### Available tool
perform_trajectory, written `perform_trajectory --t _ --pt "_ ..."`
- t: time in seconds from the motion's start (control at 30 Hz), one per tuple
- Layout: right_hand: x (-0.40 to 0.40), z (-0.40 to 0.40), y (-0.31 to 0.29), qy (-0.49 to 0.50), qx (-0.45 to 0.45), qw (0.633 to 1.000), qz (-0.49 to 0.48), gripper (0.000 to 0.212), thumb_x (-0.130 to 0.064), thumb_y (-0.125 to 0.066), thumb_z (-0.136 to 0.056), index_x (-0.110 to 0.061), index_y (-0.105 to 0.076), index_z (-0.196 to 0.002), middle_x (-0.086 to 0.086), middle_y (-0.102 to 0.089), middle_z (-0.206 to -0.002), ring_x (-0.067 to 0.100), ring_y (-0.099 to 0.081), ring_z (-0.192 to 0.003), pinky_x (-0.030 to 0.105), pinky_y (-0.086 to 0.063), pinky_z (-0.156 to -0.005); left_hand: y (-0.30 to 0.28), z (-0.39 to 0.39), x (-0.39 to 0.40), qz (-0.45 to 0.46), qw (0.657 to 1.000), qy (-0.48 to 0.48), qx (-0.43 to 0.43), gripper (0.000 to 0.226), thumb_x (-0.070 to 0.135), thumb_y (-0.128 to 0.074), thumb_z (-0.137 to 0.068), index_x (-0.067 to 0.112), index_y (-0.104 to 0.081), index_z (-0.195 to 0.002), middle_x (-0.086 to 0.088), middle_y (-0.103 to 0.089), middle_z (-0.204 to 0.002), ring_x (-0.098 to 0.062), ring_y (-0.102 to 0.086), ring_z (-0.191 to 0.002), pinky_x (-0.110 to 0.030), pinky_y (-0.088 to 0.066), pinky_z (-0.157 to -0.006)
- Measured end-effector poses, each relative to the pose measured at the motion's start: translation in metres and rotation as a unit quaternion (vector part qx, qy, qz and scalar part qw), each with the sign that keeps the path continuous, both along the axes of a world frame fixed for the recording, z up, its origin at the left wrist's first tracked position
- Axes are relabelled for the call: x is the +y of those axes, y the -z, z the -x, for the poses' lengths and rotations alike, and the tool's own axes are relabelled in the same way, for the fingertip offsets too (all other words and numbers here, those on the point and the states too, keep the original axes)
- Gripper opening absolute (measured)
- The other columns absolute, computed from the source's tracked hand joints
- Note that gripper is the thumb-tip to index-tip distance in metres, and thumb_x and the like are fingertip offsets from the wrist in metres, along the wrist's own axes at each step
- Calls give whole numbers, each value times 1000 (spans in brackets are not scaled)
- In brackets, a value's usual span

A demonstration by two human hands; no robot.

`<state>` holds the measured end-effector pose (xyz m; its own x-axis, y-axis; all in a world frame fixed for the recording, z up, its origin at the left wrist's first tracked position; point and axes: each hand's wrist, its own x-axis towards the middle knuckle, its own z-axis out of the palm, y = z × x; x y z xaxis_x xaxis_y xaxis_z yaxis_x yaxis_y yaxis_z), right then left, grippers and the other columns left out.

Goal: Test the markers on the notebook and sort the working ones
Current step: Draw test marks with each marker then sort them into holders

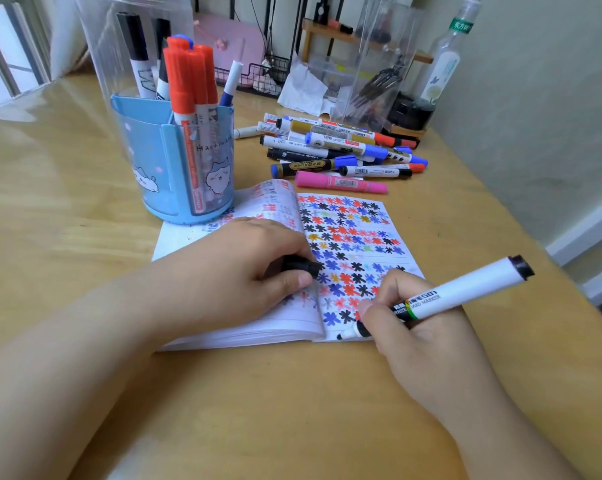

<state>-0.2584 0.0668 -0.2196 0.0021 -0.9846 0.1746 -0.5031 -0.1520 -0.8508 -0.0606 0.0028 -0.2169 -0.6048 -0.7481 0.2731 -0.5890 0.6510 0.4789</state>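
Marker [441,297] in right hand [420,327], tip on notebook [358,237]; left hand [244,265] pinches cap [301,266]

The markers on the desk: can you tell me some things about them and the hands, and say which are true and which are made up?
1. The right hand holds a white marker with its tip on the notebook. True.
2. The left hand is empty. False: it holds a black cap.
3. The blue pen holder has orange-capped markers in it. True.
4. The pink marker stands in the holder. False: it lies on the table, behind the notebook.
5. The notebook page is blank. False: it is covered with coloured star marks.
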Motion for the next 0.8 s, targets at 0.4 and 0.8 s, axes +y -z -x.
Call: perform_trajectory --t 0.4,0.8 --pt "0 1 1 17 -35 999 7 31 -19 -65 -81 -15 -44 -59 8 -35 -44 9 -29 -40 17 -24 -39 -1 1 1 -8 1000 -10 -9 35 45 -44 -83 28 -63 -107 13 -63 -97 -4 -52 -88 -24 -43 -79" --pt "-3 7 -6 -48 -288 956 28 43 -60 -77 -59 -22 -62 -74 -1 -52 -55 5 -45 -48 14 -38 -49 -7 9 17 -33 994 24 97 24 51 -38 -86 39 -49 -104 19 -59 -96 2 -54 -88 -15 -41 -78"
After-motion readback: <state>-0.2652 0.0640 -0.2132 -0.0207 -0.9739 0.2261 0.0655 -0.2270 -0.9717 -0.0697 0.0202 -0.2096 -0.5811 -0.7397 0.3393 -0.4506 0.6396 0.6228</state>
